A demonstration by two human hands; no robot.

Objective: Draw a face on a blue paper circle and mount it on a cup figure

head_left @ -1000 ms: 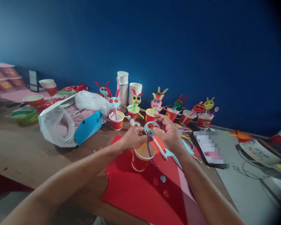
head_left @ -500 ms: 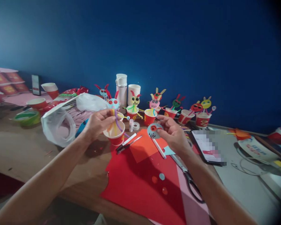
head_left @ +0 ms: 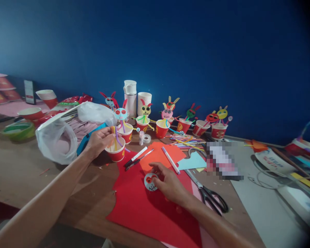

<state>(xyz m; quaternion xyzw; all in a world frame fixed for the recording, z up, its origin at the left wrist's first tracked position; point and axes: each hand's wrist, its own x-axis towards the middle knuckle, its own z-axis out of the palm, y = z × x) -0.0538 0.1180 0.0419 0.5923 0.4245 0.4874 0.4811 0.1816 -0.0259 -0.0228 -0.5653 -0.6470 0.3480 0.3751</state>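
Observation:
My left hand [head_left: 99, 140] is closed, pinching bent purple and yellow straws [head_left: 117, 135] above a red paper cup [head_left: 115, 154]. Their lower part reaches into the cup, and one purple end sticks out past its right side. Low over a large red paper sheet [head_left: 139, 210], my right hand [head_left: 169, 182] grips a small round paper face [head_left: 150, 183] at its edge. The face is pale blue with a red eye and a drawn black mouth; my fingers cover part of it. Whether the face touches the sheet I cannot tell.
Finished cup figures with paper rabbit heads [head_left: 121, 113] line the back. A marker [head_left: 171, 160], scissors [head_left: 209, 194], orange paper [head_left: 158, 151] and a pile of straws [head_left: 187, 141] lie around the sheet. A plastic bag [head_left: 57, 143] stands left, a phone [head_left: 223, 162] right.
My right hand has brought the paper face down and to the left, from beside the cup figures to over the red sheet. My left hand still grips the straws; the view has shifted slightly.

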